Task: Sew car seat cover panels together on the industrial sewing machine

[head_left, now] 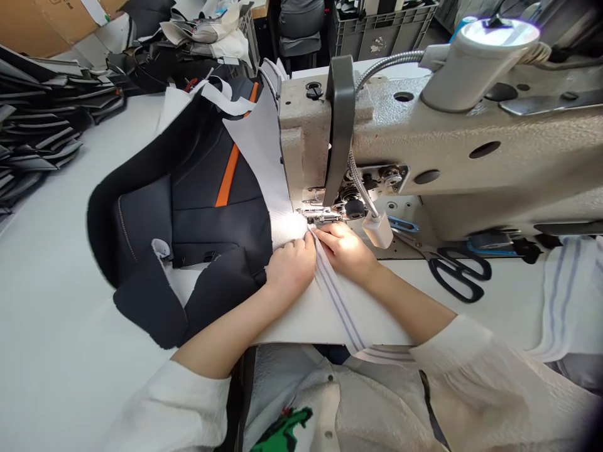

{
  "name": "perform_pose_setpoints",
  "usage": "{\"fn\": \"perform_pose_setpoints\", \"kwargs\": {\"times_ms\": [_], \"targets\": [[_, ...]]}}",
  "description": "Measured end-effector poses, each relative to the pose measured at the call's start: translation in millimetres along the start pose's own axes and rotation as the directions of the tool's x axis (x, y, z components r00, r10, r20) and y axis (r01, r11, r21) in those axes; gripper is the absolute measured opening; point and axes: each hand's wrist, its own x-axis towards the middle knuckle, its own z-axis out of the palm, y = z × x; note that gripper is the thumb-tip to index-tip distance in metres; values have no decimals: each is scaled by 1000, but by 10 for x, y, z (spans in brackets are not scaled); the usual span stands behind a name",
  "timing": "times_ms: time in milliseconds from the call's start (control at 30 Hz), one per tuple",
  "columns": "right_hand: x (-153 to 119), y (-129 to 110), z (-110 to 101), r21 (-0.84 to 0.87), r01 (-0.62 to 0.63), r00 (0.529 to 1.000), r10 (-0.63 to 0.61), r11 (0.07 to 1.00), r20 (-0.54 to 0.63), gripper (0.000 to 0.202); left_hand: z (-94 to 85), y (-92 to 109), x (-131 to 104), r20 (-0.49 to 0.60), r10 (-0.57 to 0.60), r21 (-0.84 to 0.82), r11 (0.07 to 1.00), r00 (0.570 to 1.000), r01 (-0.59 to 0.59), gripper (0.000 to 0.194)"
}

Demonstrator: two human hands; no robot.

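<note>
My left hand (292, 267) is closed on the edge of a black seat cover (217, 220) with orange stripes and a light grey mesh panel (264, 150). Right beside it, my right hand (346, 251) pinches a white webbing strip (336, 301) with blue lines. Both hands sit just in front of the presser foot (325, 215) of a beige sewing machine (452, 150). From my fingers the strip runs down over the table's front edge. Bright lamp light washes out the mesh near the needle, so the seam there is hard to see.
Black-handled scissors (459, 270) lie on the table to the right, near more striped strip (563, 295). Stacked dark fabric pieces (42, 125) fill the far left. Behind the machine stand a grey crate (381, 34) and a chair (301, 28).
</note>
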Motion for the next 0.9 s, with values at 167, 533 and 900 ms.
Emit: {"fn": "perform_pose_setpoints", "kwargs": {"times_ms": [167, 533, 900], "targets": [[-5, -28, -26, 20, -51, 998, 52, 998, -25, 31, -64, -92, -132, -108, 75, -16, 997, 991, -77, 44], [3, 44, -45, 55, -4, 1000, 3, 998, 29, 36, -199, -563, -670, -123, 407, 129, 911, 905, -392, 40], [-119, -40, -17, 14, 91, 995, -91, 996, -31, 29, -171, 26, -599, 41, 231, -11, 973, 972, -231, 47]]}}
